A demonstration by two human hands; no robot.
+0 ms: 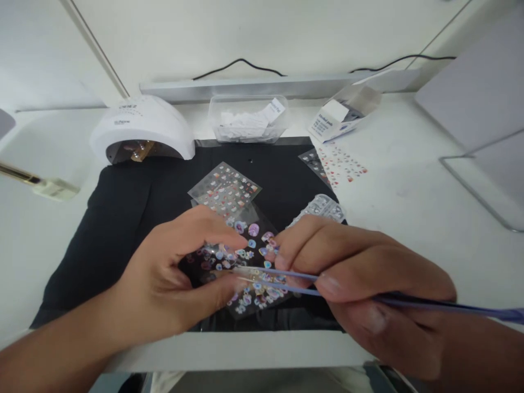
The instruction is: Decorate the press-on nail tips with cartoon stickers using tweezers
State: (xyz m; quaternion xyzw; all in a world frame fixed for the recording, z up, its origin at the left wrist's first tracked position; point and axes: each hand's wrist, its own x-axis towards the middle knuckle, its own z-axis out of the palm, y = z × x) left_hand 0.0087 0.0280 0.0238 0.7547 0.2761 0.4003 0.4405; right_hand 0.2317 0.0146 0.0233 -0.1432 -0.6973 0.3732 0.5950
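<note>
- Clear plastic sheet of iridescent stickers: pinched in left hand; likely light, floppy, slick; grip margins.
- Right hand pinches slim purple tweezers, tips beside left thumb.
- Behind grip: clear compartmented case, silvery bits; farther, clear rectangular tub, white packets.

Slim blue tweezers — tips at a gem-patterned sticker sheet.
</note>
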